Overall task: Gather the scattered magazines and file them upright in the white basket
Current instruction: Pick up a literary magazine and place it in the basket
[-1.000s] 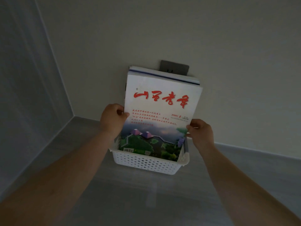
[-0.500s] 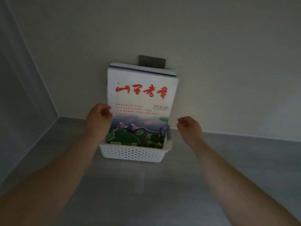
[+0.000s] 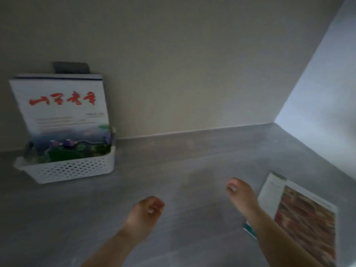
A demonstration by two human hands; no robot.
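The white basket [image 3: 75,168] stands at the left against the wall. Magazines stand upright in it; the front one [image 3: 61,112] has a white cover with red characters and a green landscape. Another magazine [image 3: 302,214] with a reddish-brown picture lies flat on the floor at the lower right. My left hand [image 3: 146,212] hovers over the bare floor in the middle, fingers loosely curled, holding nothing. My right hand [image 3: 240,195] is beside the flat magazine's left edge, fingers loosely bent, empty. The frame is blurred.
A grey floor [image 3: 173,170] meets a beige wall [image 3: 192,64] at the back and a paler wall [image 3: 327,103] at the right. A dark wall socket [image 3: 71,67] shows above the basket's magazines.
Both hands have let go of the magazine in the basket and moved right and down. The view has swung right, bringing the flat magazine into sight.
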